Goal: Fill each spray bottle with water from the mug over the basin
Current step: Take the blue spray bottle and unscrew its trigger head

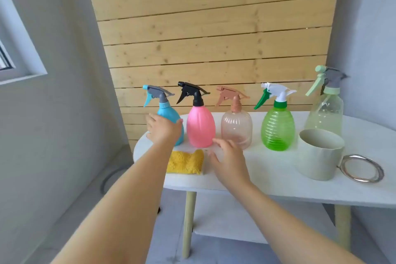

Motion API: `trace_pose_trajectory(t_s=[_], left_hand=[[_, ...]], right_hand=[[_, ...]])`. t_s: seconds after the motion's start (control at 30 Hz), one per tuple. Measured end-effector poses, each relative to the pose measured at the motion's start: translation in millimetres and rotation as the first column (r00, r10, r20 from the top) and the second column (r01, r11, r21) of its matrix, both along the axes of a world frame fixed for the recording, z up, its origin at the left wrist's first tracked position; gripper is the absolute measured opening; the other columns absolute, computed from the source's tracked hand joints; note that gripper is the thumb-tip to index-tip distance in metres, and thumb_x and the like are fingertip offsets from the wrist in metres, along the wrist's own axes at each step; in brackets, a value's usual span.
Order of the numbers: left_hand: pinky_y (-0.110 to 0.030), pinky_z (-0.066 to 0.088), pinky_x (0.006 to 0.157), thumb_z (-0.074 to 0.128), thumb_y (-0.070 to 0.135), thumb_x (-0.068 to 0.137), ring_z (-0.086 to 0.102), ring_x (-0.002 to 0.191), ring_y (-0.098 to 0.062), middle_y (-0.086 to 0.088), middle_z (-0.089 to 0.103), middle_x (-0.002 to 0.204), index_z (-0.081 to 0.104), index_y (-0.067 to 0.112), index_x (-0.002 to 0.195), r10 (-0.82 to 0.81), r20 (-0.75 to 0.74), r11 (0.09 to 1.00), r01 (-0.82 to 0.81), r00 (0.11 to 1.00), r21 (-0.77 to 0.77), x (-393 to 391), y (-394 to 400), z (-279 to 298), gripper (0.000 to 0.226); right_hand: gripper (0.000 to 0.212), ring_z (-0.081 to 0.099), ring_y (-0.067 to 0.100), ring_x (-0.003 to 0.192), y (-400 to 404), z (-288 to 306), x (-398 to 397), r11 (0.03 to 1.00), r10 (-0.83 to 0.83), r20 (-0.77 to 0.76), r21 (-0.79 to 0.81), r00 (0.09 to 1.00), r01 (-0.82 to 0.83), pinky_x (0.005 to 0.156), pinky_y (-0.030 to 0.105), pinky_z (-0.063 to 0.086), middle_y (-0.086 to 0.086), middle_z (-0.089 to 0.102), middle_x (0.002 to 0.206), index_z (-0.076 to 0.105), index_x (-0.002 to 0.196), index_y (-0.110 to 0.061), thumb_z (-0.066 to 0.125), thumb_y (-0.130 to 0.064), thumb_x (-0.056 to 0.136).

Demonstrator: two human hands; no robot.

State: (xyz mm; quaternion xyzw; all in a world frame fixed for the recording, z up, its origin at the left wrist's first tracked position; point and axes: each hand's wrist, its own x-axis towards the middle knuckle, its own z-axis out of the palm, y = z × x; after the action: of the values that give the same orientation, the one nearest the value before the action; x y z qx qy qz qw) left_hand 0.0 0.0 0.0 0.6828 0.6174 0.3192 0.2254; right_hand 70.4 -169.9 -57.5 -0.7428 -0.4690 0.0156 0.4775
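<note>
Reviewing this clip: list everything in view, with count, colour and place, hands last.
blue spray bottle: 1, row's left end, gripped
pink spray bottle: 1, black trigger, second
peach spray bottle: 1, clear, middle
green spray bottle: 1, white head, fourth
pale green spray bottle: 1, tallest, right end
mug: 1, pale green, front right
metal ring: 1, silver, beside mug
cloth: 1, yellow, front left
table: 1, white
left hand: holds blue spray bottle
right hand: open, near pink spray bottle

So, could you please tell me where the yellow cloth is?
The yellow cloth lies at the white table's front-left edge, before the pink spray bottle.
</note>
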Motion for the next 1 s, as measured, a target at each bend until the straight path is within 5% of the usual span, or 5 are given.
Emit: trace_pose_trajectory(t_s=[0.13, 0.4, 0.73, 1.0], left_hand=[[-0.048, 0.035, 0.105, 0.068, 0.045, 0.082, 0.035, 0.132, -0.033, -0.013, 0.032, 0.143, 0.019, 0.005, 0.145, -0.034, 0.088, 0.998, 0.038, 0.996, -0.045, 7.2, 14.9, -0.4, 0.089], [-0.045, 0.039, 0.097, 0.073, 0.035, 0.076, 0.038, 0.122, -0.031, -0.011, 0.034, 0.13, 0.035, 0.011, 0.131, 0.011, 0.165, 0.992, -0.032, 0.986, 0.125, -14.1, -13.1, 9.4, 0.071], [-0.039, 0.04, 0.098, 0.069, 0.044, 0.072, 0.038, 0.12, -0.021, -0.001, 0.036, 0.127, 0.035, 0.022, 0.133, -0.144, 0.304, 0.976, 0.085, 0.942, 0.2, -83.3, -129.6, 78.1, 0.073], [-0.044, 0.048, 0.094, 0.076, 0.05, 0.061, 0.05, 0.115, -0.025, -0.001, 0.045, 0.121, 0.04, 0.022, 0.124, -0.284, 0.339, 0.955, 0.295, 0.897, 0.02, -117.3, -213.6, 66.0, 0.078]], right_hand=[[0.038, 0.042, 0.021, 0.121, 5.5, -7.9, 3.3, 1.0, -0.028, 0.011, 0.008, 1.0, 0.028, 0.101, 0.03, 0.034, 0.002, 0.054, 0.124, 0.055, 0.128, -0.014, 0.056, -0.027, 0.092], [0.04, 0.043, 0.025, 0.121, -0.8, -2.4, -7.7, 1.0, -0.002, -0.026, 0.013, 1.0, 0.002, 0.1, 0.033, 0.034, 0.007, 0.053, 0.125, 0.054, 0.128, -0.011, 0.058, -0.024, 0.09], [0.082, 0.038, 0.024, 0.13, -73.1, 39.6, -63.0, 0.986, 0.146, -0.142, -0.059, 0.979, -0.155, 0.106, 0.04, 0.035, 0.006, 0.037, 0.146, 0.031, 0.145, -0.017, 0.075, -0.035, 0.079], [0.101, 0.04, 0.014, 0.127, -137.9, 44.8, -100.8, 0.958, 0.27, -0.354, 0.008, 0.895, -0.286, 0.092, 0.017, 0.035, -0.003, 0.031, 0.148, 0.016, 0.149, -0.023, 0.081, -0.026, 0.072]])
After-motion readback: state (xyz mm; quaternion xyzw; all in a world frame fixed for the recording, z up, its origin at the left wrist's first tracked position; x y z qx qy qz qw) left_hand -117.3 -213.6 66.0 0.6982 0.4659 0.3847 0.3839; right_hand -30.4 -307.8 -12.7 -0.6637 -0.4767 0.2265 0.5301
